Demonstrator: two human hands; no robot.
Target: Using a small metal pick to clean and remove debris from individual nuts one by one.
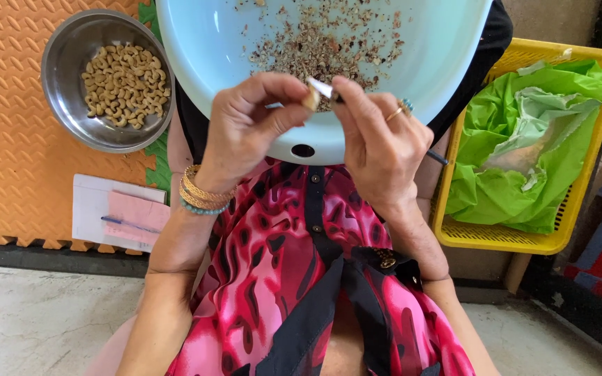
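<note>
While pinched in left hand (245,125), pale, curved cashew (311,99).

Both forearms reach forward, wrists bent inward. Left hand (249,125) pinches with thumb and fingertips; right hand (377,143) fingers curled tight, thumb pressed forward, hands nearly touching.

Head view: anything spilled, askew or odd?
Nothing stands out. Brown skin scraps lie inside the pale blue basin, none spilled. Peeled cashews sit in the steel bowl. The left hand pinches a cashew; the right hand holds a small knife.
</note>
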